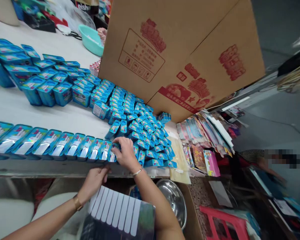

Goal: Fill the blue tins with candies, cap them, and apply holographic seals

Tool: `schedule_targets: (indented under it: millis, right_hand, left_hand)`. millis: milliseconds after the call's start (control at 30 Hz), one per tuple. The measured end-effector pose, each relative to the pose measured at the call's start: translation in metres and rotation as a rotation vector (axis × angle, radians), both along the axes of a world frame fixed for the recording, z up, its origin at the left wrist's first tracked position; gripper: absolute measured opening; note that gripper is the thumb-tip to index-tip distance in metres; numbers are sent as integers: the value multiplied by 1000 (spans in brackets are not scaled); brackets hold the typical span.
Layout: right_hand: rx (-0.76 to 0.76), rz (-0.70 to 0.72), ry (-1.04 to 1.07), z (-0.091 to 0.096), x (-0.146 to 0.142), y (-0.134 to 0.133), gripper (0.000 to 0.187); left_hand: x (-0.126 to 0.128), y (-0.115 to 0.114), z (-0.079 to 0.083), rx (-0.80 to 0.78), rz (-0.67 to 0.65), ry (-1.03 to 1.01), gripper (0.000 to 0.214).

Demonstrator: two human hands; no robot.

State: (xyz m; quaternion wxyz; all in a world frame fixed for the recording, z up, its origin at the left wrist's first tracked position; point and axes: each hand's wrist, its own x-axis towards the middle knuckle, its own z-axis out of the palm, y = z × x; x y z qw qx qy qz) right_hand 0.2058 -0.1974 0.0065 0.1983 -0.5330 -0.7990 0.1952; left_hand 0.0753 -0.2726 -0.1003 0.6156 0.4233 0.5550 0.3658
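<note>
My right hand (126,151) is at the right end of a front row of blue plastic containers (62,143). Its thumb and fingers close round the top of a blue container (113,153) there, which they partly cover. Lower down, against the table's front edge, is my left hand (96,181), fingers curled together; anything between them is hidden. Clear-looking shiny strips lie across the tops in the front row. A sheet of long white stickers (116,210) rests below my hands, near my lap.
Many more blue containers (142,128) crowd the white table (85,118) behind the row. A big cardboard box (175,43) stands at the back. Right of it lie stacked flat packages (207,130). A metal bowl (173,200) and a red stool (222,220) are below; another person sits far right.
</note>
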Motion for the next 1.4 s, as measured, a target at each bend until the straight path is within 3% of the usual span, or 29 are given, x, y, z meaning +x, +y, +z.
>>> schedule_targets:
  millis: [133,267,333,400,467,500,567,633,700,767,900,1133,1267,1400]
  right_hand:
    - [0,-40,8,0,-5,4,23]
    - [-12,-13,197,29,14,-7,36]
    - [-87,24,316,57,36,-30,38]
    - [-321,149,367,84,58,-68,40]
    - [-533,262,319,100,72,-115,52]
    - [-560,266,257,102,75,-139,59]
    - [-501,157,133,95,74,-183,63]
    - [-405,11,64,79,67,-217,47]
    - [-308,-100,63,61,60,-239,24]
    - [-197,-164,81,48,54,-251,16]
    - [49,-195,40,37,52,-259,24]
    - [428,-72,-58,25,62,-254,39]
    - [402,-103,25,31,64,-241,25]
    - [254,-170,172,59,70,-212,13]
  left_hand:
    - [-3,3,2,-4,-83,30,63]
    - [-26,-10,33,32,-261,24,55]
    - [-46,-23,48,95,-406,60,41]
    - [-68,-36,58,152,-532,148,23]
    - [-88,-47,62,191,-609,227,19]
    - [-95,-51,62,199,-643,242,20]
    - [-103,-57,60,169,-707,222,14]
    - [-103,-59,57,98,-749,171,21]
    - [-99,-59,57,36,-756,109,33]
    - [-95,-57,58,-1,-768,48,39]
    - [-92,-54,58,-51,-754,-19,44]
    - [-91,-56,52,-126,-690,-72,54]
    - [-85,-48,41,-98,-691,-15,56]
    - [-64,-37,27,96,-577,285,51]
